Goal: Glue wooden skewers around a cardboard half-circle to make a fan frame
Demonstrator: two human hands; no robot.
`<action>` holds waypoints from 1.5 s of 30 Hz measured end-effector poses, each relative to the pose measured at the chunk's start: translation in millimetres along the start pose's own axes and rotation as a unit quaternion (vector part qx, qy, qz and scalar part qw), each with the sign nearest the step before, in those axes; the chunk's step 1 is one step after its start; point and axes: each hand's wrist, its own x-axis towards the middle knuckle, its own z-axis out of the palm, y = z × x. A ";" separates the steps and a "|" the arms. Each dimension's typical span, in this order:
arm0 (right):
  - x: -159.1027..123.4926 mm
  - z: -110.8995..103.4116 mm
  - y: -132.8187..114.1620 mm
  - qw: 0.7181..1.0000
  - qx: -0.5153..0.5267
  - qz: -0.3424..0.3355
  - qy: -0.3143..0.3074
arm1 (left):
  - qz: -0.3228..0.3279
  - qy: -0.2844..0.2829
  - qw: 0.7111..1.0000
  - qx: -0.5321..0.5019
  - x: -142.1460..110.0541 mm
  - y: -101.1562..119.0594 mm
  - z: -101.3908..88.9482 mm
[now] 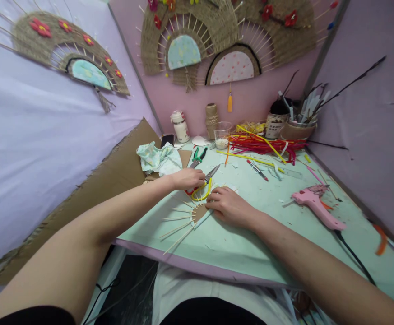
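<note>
On the table before me lies a small half-round cardboard piece [200, 213] with several thin wooden sticks [177, 229] fanning out from its curved edge. A pale strip [201, 220] runs along its straight side. My right hand [232, 207] rests on the right part of this fan frame, fingers curled over its edge. Above the far sticks is my left hand [189, 178], its fingers drawn together; what they pinch, if anything, is hidden. Scissors [213, 172] with yellow and red handles lie right beside and partly under the left hand. Green-handled pliers [198, 156] lie just beyond it.
A pink glue gun [318, 207] with a black cord lies at right. Behind are pipe cleaners [267, 148], a marker [257, 170], a plastic cup [222, 135], twine [211, 119], a white bottle [180, 126] and crumpled cloth [159, 159]. Cardboard [91, 203] leans at left. Finished fans [190, 27] hang behind.
</note>
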 end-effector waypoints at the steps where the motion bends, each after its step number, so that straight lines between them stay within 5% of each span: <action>1: 0.0 0.2 0.3 1.000 0.000 -0.001 0.002 | 0.002 0.002 1.000 0.000 0.1 0.0 0.2; 32: 0.9 -1.2 0.0 1.000 0.000 0.001 0.000 | 0.017 0.040 0.999 -0.015 2.9 2.5 2.9; 45: 0.3 -0.8 1.4 1.000 0.000 0.000 -0.005 | 0.004 -0.021 1.000 0.007 5.9 10.1 -13.0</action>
